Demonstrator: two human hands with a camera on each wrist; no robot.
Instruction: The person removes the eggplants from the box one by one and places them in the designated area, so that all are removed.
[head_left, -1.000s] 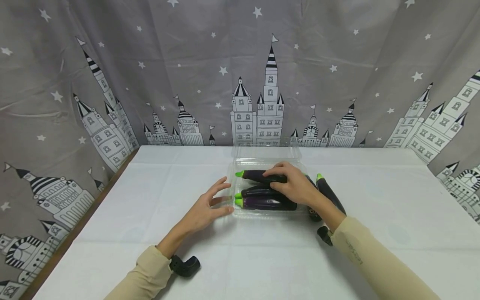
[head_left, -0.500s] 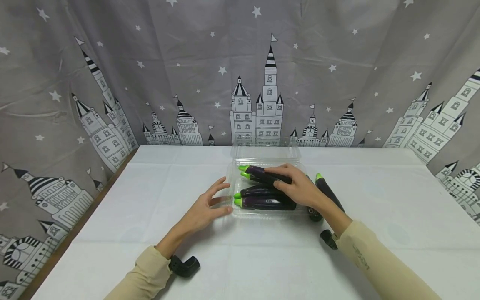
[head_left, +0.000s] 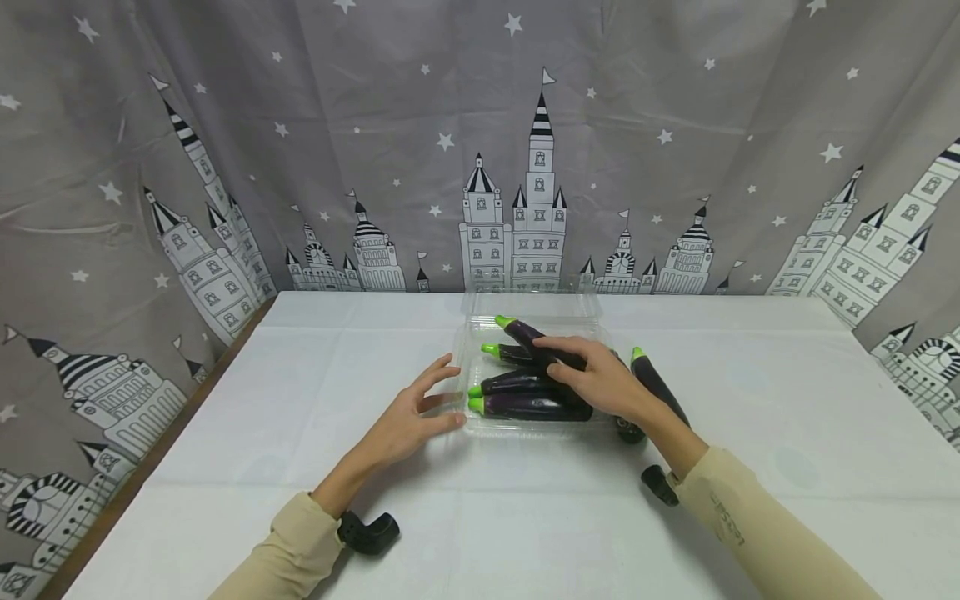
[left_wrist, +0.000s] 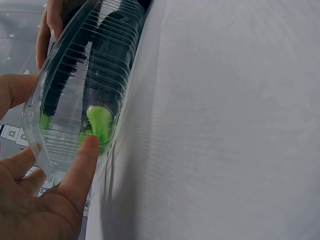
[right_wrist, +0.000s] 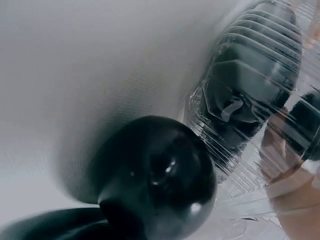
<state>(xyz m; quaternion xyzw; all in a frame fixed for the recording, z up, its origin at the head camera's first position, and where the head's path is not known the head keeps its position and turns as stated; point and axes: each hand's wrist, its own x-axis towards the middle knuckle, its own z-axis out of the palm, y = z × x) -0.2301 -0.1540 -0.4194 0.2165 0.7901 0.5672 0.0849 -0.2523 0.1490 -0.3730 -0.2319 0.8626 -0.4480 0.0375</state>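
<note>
My right hand (head_left: 600, 375) holds a dark purple eggplant (head_left: 531, 335) with a green stem end, tilted with its stem toward the back left. Below it sits a clear plastic clamshell box (head_left: 467, 350) whose lid stands raised at the back. Inside lie three more eggplants: a front one (head_left: 536, 407), a middle one (head_left: 517, 382) and a back one (head_left: 513, 354) partly covered by the held one. My left hand (head_left: 408, 421), fingers spread, touches the box's left side; in the left wrist view its thumb (left_wrist: 82, 172) presses the clear wall.
Right of the box another eggplant (head_left: 656, 383) lies slanted on the white-covered table (head_left: 787, 400). The rounded end of one more eggplant (head_left: 628, 429) shows beneath my right forearm; the right wrist view has a rounded eggplant end (right_wrist: 160, 180) close by. A grey castle-print curtain (head_left: 360, 125) hangs behind.
The held eggplant's stem end has risen and swung toward the back, showing the back eggplant beneath it. My right hand has shifted slightly right; the left hand has stayed at the box.
</note>
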